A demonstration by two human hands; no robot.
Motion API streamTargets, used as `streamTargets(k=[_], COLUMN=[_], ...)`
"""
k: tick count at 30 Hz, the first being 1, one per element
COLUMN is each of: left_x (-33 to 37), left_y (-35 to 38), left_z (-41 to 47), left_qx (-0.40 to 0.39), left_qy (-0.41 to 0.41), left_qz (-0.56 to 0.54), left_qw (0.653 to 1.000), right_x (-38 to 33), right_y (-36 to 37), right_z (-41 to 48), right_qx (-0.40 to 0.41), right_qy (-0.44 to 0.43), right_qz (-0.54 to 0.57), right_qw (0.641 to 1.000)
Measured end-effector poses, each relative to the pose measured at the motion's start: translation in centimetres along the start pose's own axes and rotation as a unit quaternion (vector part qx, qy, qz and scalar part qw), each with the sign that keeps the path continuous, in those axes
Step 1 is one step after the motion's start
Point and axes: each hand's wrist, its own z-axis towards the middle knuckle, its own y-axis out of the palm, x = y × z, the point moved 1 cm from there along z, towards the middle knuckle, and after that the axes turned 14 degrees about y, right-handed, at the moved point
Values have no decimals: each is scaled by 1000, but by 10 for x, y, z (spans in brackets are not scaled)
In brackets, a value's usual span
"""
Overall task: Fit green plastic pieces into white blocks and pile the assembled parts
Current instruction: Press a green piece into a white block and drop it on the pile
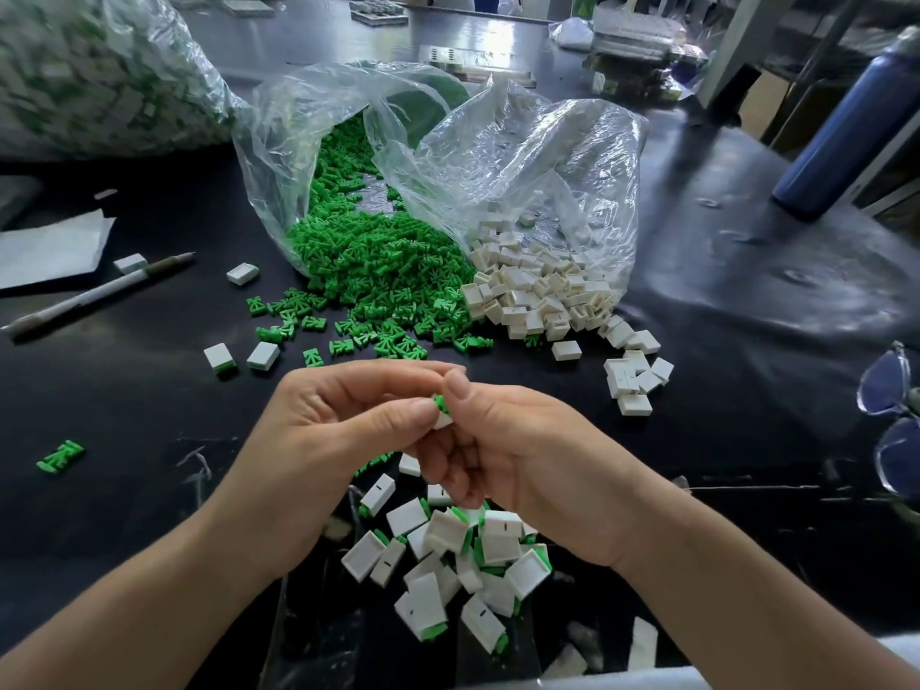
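Observation:
Both hands meet above the black table. My left hand (348, 430) and my right hand (513, 450) pinch together one small white block (442, 419) with a green piece (439, 402) sticking out of its top. Under the hands lies a pile of assembled white-and-green parts (448, 565). Loose green pieces (378, 271) spill from a clear plastic bag (308, 141) ahead. White blocks (542, 291) spill from a second clear bag (547, 156) to its right.
A pen (94, 293) and white paper (45, 251) lie at left. Stray assembled parts (263, 355) and one green piece (60, 457) lie apart. A blue bottle (841, 127) stands at right, eyeglasses (891, 415) at the right edge. A large bag of parts (99, 72) fills the back left.

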Motion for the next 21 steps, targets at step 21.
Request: streamTargets(k=[21], left_x=[-11], left_y=[3], left_z=[-2], left_qx=[60], left_qy=[-30], left_qz=[-10], left_qw=[998], right_x=[8], right_y=[7], right_z=[4], right_qx=[127], right_qy=[-65], right_qz=[-122], right_qw=[982])
